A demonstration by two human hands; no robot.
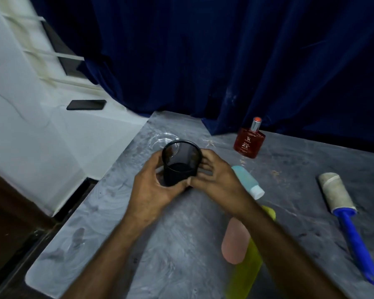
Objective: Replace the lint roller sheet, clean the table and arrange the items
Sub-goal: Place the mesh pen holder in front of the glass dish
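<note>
Both hands hold a black mesh cup [180, 162] upright just above the grey table [160, 244]. My left hand [151, 184] wraps its left side and base; my right hand [216, 180] grips its right side. The cup looks empty. A lint roller [341, 203] with a dirty sheet and a blue handle lies at the right. A red perfume bottle [249, 141] stands at the back. A light blue bottle [249, 183] with a white cap lies beside my right wrist. A yellow-green bottle [246, 270] and a pink one [235, 244] lie partly under my right forearm.
A clear glass dish [160, 140] sits behind the cup near the table's left edge. Bits of lint [209, 144] dot the back of the table. A dark blue curtain [225, 61] hangs behind. A black phone [86, 104] rests on the white ledge at the left.
</note>
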